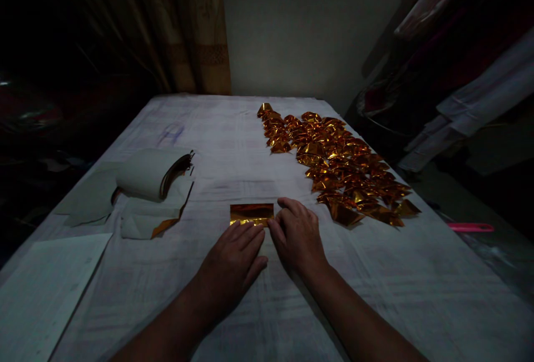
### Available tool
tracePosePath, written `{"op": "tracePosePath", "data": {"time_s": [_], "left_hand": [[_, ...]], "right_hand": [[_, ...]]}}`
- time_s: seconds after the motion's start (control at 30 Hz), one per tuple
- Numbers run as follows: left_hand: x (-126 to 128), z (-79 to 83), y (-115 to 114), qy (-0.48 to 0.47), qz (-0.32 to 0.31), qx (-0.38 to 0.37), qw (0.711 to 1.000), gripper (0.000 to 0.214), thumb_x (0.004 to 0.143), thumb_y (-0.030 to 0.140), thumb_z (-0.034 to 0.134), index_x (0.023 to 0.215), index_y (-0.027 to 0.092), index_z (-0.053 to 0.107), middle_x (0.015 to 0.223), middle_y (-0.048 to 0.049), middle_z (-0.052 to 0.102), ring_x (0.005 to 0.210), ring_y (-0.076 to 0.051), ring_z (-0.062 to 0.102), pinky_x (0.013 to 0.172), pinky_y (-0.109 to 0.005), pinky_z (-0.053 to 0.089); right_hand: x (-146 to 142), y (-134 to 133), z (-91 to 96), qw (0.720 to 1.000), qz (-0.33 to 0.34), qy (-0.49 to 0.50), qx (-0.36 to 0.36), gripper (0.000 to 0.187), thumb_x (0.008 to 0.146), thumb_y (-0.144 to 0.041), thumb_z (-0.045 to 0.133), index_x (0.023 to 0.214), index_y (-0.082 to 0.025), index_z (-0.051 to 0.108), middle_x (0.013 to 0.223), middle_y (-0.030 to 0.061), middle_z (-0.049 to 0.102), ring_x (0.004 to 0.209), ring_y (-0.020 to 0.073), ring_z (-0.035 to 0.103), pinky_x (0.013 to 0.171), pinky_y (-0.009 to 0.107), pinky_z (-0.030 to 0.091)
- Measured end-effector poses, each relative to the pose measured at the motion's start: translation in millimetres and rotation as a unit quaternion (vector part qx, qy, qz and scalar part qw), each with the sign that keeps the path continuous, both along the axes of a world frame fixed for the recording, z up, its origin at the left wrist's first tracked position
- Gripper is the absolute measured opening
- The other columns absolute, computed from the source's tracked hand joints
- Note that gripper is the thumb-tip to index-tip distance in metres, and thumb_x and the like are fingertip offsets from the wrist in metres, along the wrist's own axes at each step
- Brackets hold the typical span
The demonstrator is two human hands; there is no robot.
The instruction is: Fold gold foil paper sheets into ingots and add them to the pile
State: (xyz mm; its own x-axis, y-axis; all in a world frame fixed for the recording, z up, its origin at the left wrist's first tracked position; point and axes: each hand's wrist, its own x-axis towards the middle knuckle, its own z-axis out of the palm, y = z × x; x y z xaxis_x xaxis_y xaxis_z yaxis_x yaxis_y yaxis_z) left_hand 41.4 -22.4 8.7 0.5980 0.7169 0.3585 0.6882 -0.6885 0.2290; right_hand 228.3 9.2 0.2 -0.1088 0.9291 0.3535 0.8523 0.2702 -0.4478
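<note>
A small rectangle of gold foil paper (252, 212) lies on the cloth-covered table in front of me, with a crease or layered edge along its near side. My left hand (233, 256) rests over that near edge, fingers stretched out flat and together, thumb apart. At the right end of the foil paper, my right hand (297, 234) has its fingers curled, and its thumb tip presses the near corner. Whatever lies under the curled right fingers is hidden. To the right spreads a large group of folded gold foil pieces (329, 156), shiny and peaked.
On the left lies a curled stack of pale-backed foil sheets (142, 173), with loose sheets (152, 220) around it. A white paper sheet (50, 284) covers the near left corner. Beyond the right table edge are hanging clothes (479, 100) and a pink handle (471, 227).
</note>
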Motion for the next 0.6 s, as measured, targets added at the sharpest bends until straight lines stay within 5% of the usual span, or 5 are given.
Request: {"op": "tracePosePath", "data": {"time_s": [0.17,0.3,0.6], "left_hand": [[0,-1.8,0,0.005,0.001,0.003,1.000,0.038,0.101,0.029,0.049,0.134,0.011,0.057,0.133,-0.0155,0.066,0.125,-0.029,0.061,0.108,-0.052,0.050],[0,-2.9,0,-0.007,0.002,-0.008,1.000,0.040,0.100,0.029,0.050,0.137,0.013,0.054,0.136,-0.0151,0.064,0.128,-0.029,0.059,0.110,-0.052,0.048],[0,-1.8,0,-0.024,-0.002,-0.037,0.999,0.041,0.101,0.032,0.049,0.140,0.017,0.051,0.137,-0.0134,0.063,0.129,-0.027,0.059,0.112,-0.053,0.046]], "right_hand": [[6,-3,-4.9,0.998,0.001,0.043,0.051,0.020,0.097,-0.020,0.045,0.100,-0.020,0.065,0.119,0.0118,0.069,0.114,0.0246,0.061,0.097,0.043,0.043],[6,-13,-2.7,0.993,0.068,-0.034,0.094,0.031,0.098,-0.021,0.046,0.122,-0.022,0.066,0.141,0.0141,0.058,0.135,0.0298,0.047,0.106,0.049,0.037],[4,-27,-0.6,0.976,0.108,-0.188,-0.016,0.050,0.099,-0.041,0.053,0.146,-0.025,0.053,0.160,0.0151,0.036,0.149,0.0358,0.029,0.115,0.058,0.027]]}}
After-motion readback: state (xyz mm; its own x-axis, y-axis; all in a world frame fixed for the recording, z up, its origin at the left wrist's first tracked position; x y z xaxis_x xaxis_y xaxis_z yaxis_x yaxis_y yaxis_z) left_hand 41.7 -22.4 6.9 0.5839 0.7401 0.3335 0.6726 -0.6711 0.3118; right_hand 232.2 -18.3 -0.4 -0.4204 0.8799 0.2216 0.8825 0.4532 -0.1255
